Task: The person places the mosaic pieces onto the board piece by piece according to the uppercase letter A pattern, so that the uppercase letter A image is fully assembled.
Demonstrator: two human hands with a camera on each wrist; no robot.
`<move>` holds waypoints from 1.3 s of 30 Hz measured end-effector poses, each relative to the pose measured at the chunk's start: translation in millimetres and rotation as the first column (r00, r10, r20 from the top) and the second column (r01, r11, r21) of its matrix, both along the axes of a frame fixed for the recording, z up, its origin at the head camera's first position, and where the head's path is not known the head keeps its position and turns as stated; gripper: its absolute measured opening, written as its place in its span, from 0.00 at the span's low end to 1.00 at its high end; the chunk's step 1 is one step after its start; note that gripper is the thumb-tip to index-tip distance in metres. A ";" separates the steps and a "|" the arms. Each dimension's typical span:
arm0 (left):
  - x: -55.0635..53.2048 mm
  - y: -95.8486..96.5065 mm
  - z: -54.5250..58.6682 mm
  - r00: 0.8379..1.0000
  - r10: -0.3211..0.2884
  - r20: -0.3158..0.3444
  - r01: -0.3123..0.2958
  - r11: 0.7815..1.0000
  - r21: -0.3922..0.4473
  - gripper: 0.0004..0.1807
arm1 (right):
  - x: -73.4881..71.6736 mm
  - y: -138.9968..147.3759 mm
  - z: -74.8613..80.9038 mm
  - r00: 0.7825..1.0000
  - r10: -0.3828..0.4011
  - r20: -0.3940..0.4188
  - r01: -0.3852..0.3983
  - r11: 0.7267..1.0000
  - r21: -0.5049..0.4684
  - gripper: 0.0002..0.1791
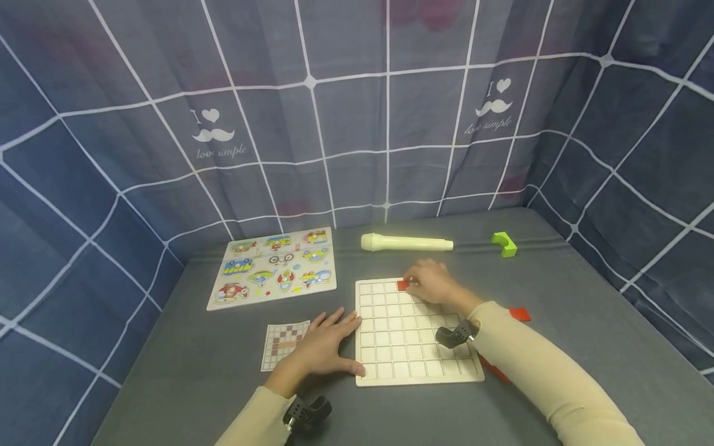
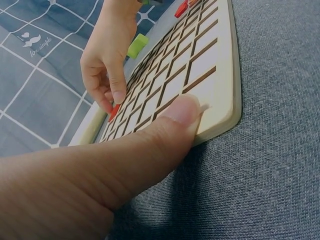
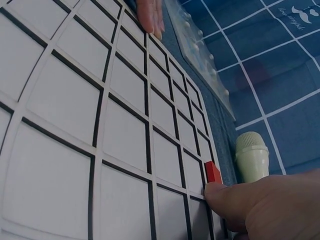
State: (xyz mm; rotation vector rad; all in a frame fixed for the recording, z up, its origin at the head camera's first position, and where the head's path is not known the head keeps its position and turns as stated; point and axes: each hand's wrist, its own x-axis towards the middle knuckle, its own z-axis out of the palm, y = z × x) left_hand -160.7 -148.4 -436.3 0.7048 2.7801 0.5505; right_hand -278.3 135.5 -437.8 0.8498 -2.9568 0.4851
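Observation:
A pale wooden board (image 1: pixel 411 353) with a grid of square cells lies flat on the table. My left hand (image 1: pixel 326 347) rests along its left side with spread fingers; the thumb (image 2: pixel 180 112) lies on the near left corner. At the far edge, my right hand (image 1: pixel 432 282) pinches a small red square tile (image 1: pixel 403 285) over the top row. Between thumb and finger, the red tile (image 2: pixel 114 113) also shows in the left wrist view. From the right wrist view, the tile (image 3: pixel 213 172) sits just beyond the thumb tip, its lower part hidden.
More red tiles (image 1: pixel 519 314) lie right of the board, partly behind the right sleeve. A printed pattern card (image 1: pixel 273 359) sits beside the left hand. Farther back are a picture puzzle board (image 1: pixel 262 296), a cream toy microphone (image 1: pixel 407 243) and a green notched block (image 1: pixel 504 244). Checked curtains (image 1: pixel 357 124) stand behind.

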 end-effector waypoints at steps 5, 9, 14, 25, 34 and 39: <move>0.7 1.2 0.4 1.000 0.008 -0.009 -0.008 1.000 -0.011 0.56 | 1.2 -0.4 1.5 1.000 -0.006 0.013 0.006 1.000 -0.002 0.18; 1.1 2.0 0.6 1.000 0.016 -0.011 -0.016 1.000 -0.022 0.57 | 2.1 -1.0 1.7 1.000 -0.011 0.014 0.012 1.000 -0.009 0.17; 0.6 2.8 1.4 1.000 0.023 -0.001 -0.023 0.999 -0.022 0.58 | 1.6 -2.3 1.4 1.000 -0.029 0.010 0.029 0.999 -0.018 0.17; 0.3 3.2 5.6 1.000 0.018 0.014 -0.018 1.000 -0.020 0.57 | -0.1 -5.7 -2.1 0.995 -0.054 -0.082 0.055 0.998 0.007 0.16; -4.1 3.6 3.5 0.999 0.024 0.032 -0.023 1.000 -0.019 0.58 | -3.3 -9.8 -10.3 0.993 -0.067 -0.094 0.067 0.998 -0.008 0.14; -4.9 3.4 3.4 0.999 0.024 0.039 -0.024 1.000 -0.012 0.58 | -5.6 -8.5 -11.6 0.994 -0.061 -0.091 0.060 0.998 -0.008 0.15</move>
